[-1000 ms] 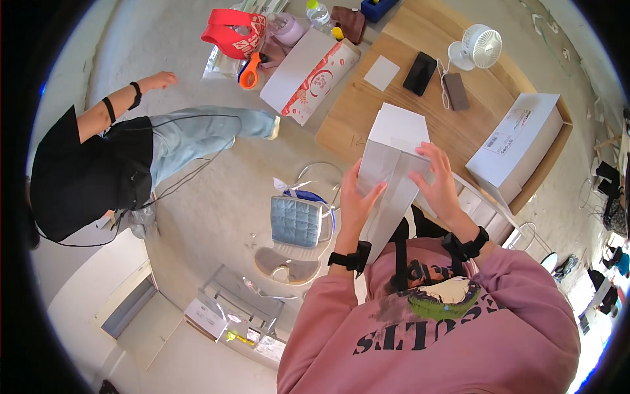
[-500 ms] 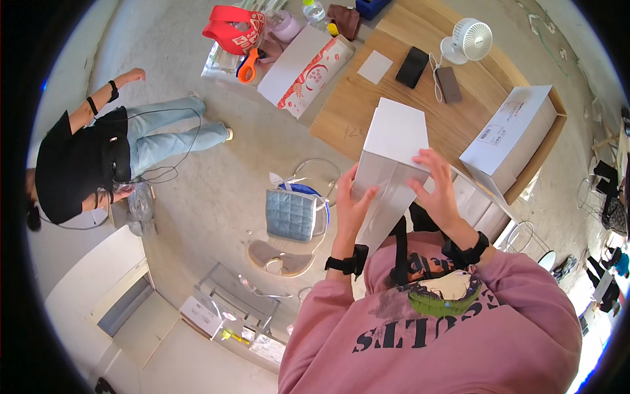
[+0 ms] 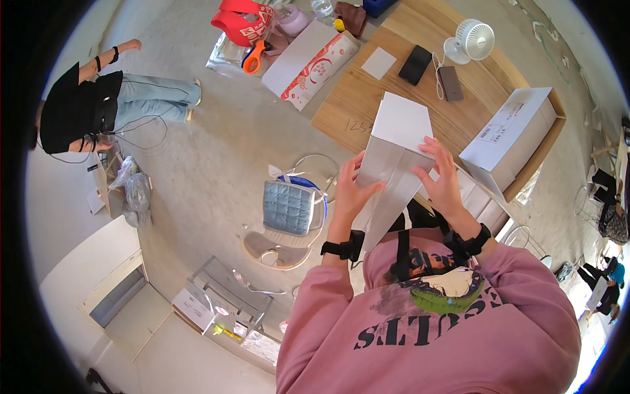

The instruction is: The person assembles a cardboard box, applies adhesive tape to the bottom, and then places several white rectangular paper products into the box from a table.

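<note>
Plainly, in the head view, I have one white box (image 3: 401, 125) between my two bare hands, neither of them closed tight. My left hand (image 3: 352, 190) is partly open, fingers against the box's left side and thumb spread toward the face nearest me. My right hand (image 3: 441, 177) curves over the upper right edge, fingers along the top rim, its thumb toward that same near face. The box stands with its far end just beyond my grip and its long near face sloping down toward my chest; whether the wooden table (image 3: 341, 108) bears any of it I cannot tell. Beyond my fingers on that table lie a white card (image 3: 378, 64), a black phone (image 3: 415, 64) and a grey-brown slab (image 3: 450, 83) with a white cable, then a small white fan (image 3: 475, 41). Right of my right hand, near it, a labelled white carton (image 3: 500, 134) sits inside a brown one. Left of my left hand is a blue quilted cushion (image 3: 289, 207); well apart, farther left, a co-worker (image 3: 82, 105) in black stands.
</note>
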`<action>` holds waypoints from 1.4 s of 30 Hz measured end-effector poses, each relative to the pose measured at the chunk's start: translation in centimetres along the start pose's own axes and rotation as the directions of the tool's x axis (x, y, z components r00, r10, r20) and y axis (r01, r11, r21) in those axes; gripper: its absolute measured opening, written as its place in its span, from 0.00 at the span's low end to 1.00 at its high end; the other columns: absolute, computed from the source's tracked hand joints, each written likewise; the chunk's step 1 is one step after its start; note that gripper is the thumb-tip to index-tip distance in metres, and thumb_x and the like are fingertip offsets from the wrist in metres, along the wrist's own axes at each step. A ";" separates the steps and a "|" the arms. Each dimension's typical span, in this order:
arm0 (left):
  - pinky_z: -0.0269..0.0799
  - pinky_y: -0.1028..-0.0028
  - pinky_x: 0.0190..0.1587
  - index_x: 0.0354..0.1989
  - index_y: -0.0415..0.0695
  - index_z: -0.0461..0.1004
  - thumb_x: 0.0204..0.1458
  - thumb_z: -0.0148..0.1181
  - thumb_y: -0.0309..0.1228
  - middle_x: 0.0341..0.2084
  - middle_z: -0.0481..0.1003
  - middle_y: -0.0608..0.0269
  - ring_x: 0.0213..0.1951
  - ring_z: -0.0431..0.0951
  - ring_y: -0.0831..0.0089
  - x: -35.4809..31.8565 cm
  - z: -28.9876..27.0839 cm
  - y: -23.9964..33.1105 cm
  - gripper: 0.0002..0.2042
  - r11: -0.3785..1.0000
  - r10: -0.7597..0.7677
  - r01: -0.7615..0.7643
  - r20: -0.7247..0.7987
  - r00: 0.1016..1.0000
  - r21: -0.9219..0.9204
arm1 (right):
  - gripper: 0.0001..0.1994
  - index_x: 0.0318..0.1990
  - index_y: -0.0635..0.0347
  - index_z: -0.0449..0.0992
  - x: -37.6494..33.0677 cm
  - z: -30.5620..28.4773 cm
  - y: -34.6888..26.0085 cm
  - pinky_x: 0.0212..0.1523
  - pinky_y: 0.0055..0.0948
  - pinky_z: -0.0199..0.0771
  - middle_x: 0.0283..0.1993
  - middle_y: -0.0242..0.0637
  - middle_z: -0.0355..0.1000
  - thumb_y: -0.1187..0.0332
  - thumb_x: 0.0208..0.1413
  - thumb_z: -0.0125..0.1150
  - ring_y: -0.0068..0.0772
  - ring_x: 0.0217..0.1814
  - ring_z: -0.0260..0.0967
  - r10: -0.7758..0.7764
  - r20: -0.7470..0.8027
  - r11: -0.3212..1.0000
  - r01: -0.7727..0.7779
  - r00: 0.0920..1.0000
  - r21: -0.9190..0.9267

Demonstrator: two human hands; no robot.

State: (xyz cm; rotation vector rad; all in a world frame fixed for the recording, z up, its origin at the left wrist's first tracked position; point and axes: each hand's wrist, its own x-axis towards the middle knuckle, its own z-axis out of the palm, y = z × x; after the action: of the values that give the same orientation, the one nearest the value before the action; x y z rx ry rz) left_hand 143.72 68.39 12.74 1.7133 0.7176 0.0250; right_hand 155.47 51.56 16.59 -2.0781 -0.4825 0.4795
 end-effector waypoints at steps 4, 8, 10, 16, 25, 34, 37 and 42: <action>0.68 0.67 0.44 0.48 0.40 0.65 0.29 0.73 0.34 0.44 0.68 0.59 0.46 0.69 0.66 0.2 0.3 0.4 0.34 1.000 -0.011 0.011 -0.030 0.999 -0.021 | 0.19 0.45 0.58 0.68 0.0 0.1 0.1 0.58 0.38 0.55 0.57 0.40 0.61 0.73 0.43 0.63 0.46 0.61 0.53 0.004 -0.006 1.000 -0.004 1.000 -0.011; 0.68 0.67 0.43 0.45 0.40 0.67 0.27 0.72 0.31 0.40 0.69 0.57 0.43 0.71 0.65 1.0 0.7 0.2 0.31 0.997 -0.023 0.019 -0.051 0.998 -0.073 | 0.19 0.46 0.58 0.68 0.0 0.2 0.1 0.58 0.38 0.55 0.57 0.41 0.61 0.73 0.43 0.62 0.47 0.61 0.53 -0.007 -0.006 1.000 0.007 1.000 -0.011; 0.68 0.68 0.43 0.42 0.39 0.67 0.27 0.73 0.32 0.39 0.70 0.56 0.41 0.71 0.64 1.4 0.8 0.1 0.29 0.997 0.061 -0.058 -0.092 0.994 0.042 | 0.19 0.46 0.58 0.68 -0.1 0.5 0.2 0.58 0.39 0.54 0.57 0.41 0.60 0.74 0.43 0.62 0.47 0.61 0.52 -0.012 -0.007 1.000 0.012 1.000 -0.021; 0.67 0.68 0.43 0.39 0.37 0.67 0.27 0.74 0.37 0.36 0.70 0.55 0.39 0.71 0.64 2.4 1.4 0.4 0.30 0.997 -0.065 0.069 -0.132 0.989 0.022 | 0.20 0.48 0.58 0.67 0.0 0.9 0.2 0.59 0.40 0.54 0.57 0.40 0.60 0.74 0.43 0.62 0.48 0.62 0.51 -0.043 -0.032 0.998 0.041 0.999 -0.051; 0.66 0.73 0.42 0.40 0.33 0.63 0.31 0.73 0.42 0.36 0.68 0.52 0.41 0.70 0.70 4.1 2.6 1.9 0.33 0.967 -0.083 0.124 -0.188 0.979 0.221 | 0.29 0.55 0.60 0.60 0.3 1.4 0.0 0.59 0.40 0.54 0.54 0.38 0.63 0.75 0.43 0.62 0.49 0.61 0.51 -0.049 -0.068 0.992 0.041 0.996 -0.116; 0.63 0.71 0.51 0.52 0.38 0.63 0.38 0.66 0.26 0.47 0.68 0.56 0.49 0.68 0.68 4.0 0.2 -0.4 0.29 0.965 0.015 0.033 0.182 0.983 -0.259 | 0.28 0.55 0.59 0.60 1.0 0.8 1.5 0.58 0.39 0.56 0.53 0.38 0.65 0.76 0.43 0.61 0.49 0.63 0.51 0.069 -0.098 0.997 -0.071 0.993 -0.024; 0.63 0.71 0.52 0.55 0.38 0.59 0.40 0.65 0.26 0.52 0.64 0.58 0.53 0.65 0.71 4.5 -0.3 -1.4 0.32 0.957 0.097 -0.002 0.314 0.945 -0.291 | 0.27 0.54 0.58 0.61 1.1 0.2 1.5 0.58 0.38 0.56 0.54 0.40 0.63 0.76 0.44 0.61 0.49 0.63 0.51 0.130 -0.098 0.992 -0.129 0.987 0.014; 0.64 0.72 0.51 0.54 0.37 0.62 0.39 0.66 0.27 0.49 0.67 0.56 0.50 0.68 0.69 4.3 1.6 -2.0 0.30 0.976 -0.067 0.103 0.185 0.981 -0.192 | 0.25 0.52 0.60 0.61 0.9 -0.3 0.8 0.59 0.37 0.55 0.56 0.43 0.60 0.75 0.44 0.61 0.49 0.62 0.52 0.272 -0.083 0.953 -0.256 0.959 0.163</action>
State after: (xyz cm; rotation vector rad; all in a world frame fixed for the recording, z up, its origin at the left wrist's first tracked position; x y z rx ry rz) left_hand 146.95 69.23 9.00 1.4702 0.6333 -0.1107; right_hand 156.53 51.41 15.98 -2.0166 -0.1007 0.5424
